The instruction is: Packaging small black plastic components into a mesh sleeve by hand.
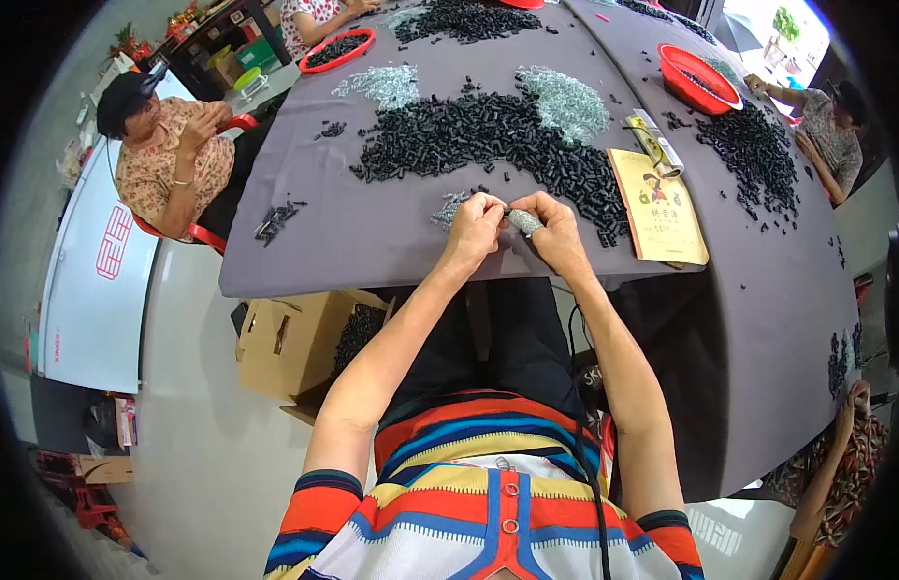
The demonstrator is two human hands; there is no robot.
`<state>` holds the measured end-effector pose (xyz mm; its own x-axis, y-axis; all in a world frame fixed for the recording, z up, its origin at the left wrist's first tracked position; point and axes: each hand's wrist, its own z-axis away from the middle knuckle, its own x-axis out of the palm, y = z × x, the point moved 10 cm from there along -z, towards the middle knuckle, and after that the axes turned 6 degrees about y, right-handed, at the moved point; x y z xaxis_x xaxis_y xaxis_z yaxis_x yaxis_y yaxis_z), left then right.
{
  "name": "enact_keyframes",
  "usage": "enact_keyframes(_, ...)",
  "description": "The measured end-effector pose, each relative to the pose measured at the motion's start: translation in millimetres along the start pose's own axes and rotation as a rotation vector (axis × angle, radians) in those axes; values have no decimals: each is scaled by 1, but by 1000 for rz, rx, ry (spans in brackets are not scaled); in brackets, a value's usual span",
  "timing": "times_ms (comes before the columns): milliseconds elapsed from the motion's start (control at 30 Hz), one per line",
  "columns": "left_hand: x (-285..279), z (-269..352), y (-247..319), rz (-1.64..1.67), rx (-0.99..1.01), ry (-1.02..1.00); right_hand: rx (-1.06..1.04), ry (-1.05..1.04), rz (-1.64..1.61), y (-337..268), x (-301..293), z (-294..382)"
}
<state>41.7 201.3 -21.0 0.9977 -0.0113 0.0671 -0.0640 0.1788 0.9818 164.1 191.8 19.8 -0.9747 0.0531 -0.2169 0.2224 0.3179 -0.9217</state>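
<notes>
Both hands meet over the near edge of a table with a grey cloth. My left hand pinches a small black part between thumb and fingertips. Close on its right, my right hand has its fingers curled at the same part; a grey speckled covering wraps one finger. What else its fingers hold is hidden. Beside my left hand lies a little heap of small clear pieces. Beyond the hands spreads a wide pile of short black cylindrical parts, with heaps of clear small pieces on its far side.
A yellow booklet and a clear case lie right of the pile. Red plastic baskets stand farther off. Loose dark pieces lie at left. A cardboard box is under the table edge. Several people sit around the table.
</notes>
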Motion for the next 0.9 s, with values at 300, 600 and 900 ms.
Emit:
enact_keyframes(300, 2, 13, 11, 67, 129, -26, 20, -4, -170, 4, -1, 3)
enact_keyframes(600, -13, 49, -7, 343, 8, -55, 39, -83, -256, -2, 19, 19)
enact_keyframes(900, -45, 81, -2, 356, 110, -46, 169, -312, -395, -23, 66, 42)
